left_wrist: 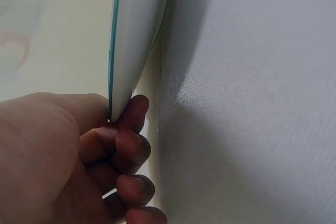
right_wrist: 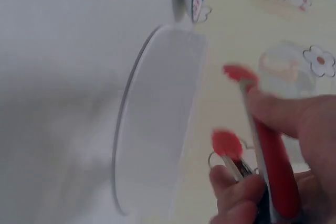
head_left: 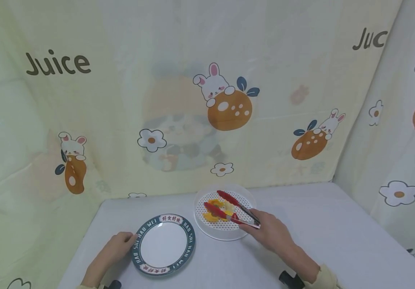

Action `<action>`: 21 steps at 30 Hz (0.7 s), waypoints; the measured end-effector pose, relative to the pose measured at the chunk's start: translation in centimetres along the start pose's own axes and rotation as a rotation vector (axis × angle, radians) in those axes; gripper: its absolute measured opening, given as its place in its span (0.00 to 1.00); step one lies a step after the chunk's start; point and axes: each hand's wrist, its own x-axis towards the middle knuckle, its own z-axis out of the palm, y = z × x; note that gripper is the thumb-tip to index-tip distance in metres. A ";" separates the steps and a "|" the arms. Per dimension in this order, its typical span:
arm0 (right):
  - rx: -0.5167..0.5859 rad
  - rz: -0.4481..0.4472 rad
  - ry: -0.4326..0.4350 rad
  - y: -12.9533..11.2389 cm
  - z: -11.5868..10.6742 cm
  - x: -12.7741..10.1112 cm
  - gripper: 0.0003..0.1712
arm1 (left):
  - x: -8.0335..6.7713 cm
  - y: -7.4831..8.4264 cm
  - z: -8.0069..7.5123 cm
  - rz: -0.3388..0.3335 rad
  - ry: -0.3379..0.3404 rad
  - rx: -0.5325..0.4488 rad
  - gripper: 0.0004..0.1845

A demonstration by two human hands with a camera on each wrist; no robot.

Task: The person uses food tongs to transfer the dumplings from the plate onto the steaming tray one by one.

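Note:
My left hand (head_left: 121,245) pinches the left rim of a round white plate (head_left: 163,247) with a dark teal lettered border. Thumb and forefinger meet at that rim (left_wrist: 112,77) in the left wrist view, the other fingers curled below. To the plate's right stands a round white container (head_left: 219,234) with a perforated insert. Several yellow pieces (head_left: 211,218), one pale piece (head_left: 229,206) and a small red bit lie inside. My right hand (head_left: 270,230) grips red-tipped tongs (head_left: 241,208), their arms spread apart over the container. In the right wrist view the container's side wall (right_wrist: 157,114) hides its contents.
A white cloth (head_left: 301,224) covers the table. Behind it hangs a pale curtain (head_left: 120,100) printed with rabbits, oranges and flowers, close to the container's far side. A second curtain panel (head_left: 377,156) borders the table's right side.

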 end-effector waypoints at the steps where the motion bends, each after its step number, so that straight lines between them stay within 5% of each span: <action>1: 0.030 0.009 -0.009 -0.4 0.1 -0.3 0.50 | 0.0 0.0 0.0 -0.004 -0.002 0.000 0.22; 5: 0.159 0.030 -0.081 -2.4 1.1 -1.6 0.56 | 0.1 -0.1 0.0 -0.013 -0.006 0.005 0.23; 11: 0.262 -0.039 -0.250 -4.8 4.0 -3.8 0.49 | 0.2 0.0 -0.1 -0.004 -0.004 0.005 0.21; 15: 0.211 -0.064 -0.330 -5.3 6.3 -4.4 0.51 | 0.2 0.1 0.0 0.002 -0.009 0.006 0.22; 21: -0.012 -0.097 -0.357 -5.8 8.2 -4.1 0.55 | 0.4 0.1 -0.1 0.003 -0.010 0.012 0.20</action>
